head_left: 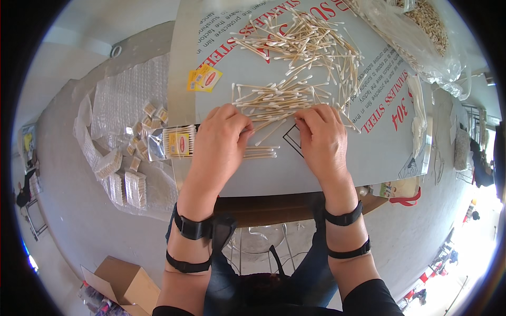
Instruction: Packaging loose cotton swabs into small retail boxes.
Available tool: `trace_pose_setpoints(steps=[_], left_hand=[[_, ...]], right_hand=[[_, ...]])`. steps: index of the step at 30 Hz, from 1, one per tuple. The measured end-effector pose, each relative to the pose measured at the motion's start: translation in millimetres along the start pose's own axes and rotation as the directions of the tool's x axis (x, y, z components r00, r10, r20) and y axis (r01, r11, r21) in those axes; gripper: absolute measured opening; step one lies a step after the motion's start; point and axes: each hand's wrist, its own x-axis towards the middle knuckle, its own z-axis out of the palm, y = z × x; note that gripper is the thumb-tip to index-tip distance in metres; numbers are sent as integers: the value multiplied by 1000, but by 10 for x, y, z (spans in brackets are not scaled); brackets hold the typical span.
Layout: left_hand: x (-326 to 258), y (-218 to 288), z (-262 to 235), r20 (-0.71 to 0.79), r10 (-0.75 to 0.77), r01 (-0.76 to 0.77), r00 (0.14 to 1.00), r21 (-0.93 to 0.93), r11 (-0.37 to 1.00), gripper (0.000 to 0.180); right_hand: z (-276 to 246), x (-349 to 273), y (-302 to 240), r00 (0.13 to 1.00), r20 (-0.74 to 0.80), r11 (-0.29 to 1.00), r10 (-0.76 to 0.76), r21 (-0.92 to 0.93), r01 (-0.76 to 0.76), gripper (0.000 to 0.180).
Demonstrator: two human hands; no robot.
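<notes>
Wooden cotton swabs with white tips lie in a loose pile (279,97) on the printed metal sheet, just beyond my hands. My left hand (224,134) is closed in a pinch at the pile's near left edge. Opposite it, my right hand (322,134) pinches at the near right edge. Thin swabs run between the two sets of fingertips, whose exact grip is partly hidden. A few separate swabs (263,152) lie beside my left wrist. Left of that wrist is a clear packet of swabs (179,142) with a yellow label.
A larger swab heap (300,39) covers the far part of the metal sheet (363,168). Yellow cards (204,79) lie at its left. A plastic bag (421,31) of swabs stands far right. Bubble wrap (126,84) with small packs is at left; a cardboard box (124,284) sits lower left.
</notes>
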Motion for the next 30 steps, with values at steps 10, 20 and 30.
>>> trace_pose_setpoints(steps=[10,20,30], left_hand=[[6,13,-108,71,-3,0,997,46,999,10],[22,20,-66,1,0,0,1000,78,997,12],[13,80,-22,36,20,-22,999,47,999,12]], right_hand=[[-12,6,-106,991,123,996,-61,74,52,15],[-17,17,-105,990,100,985,-95,157,78,17],[-8,16,21,1000,-24,999,-15,-36,14,15]])
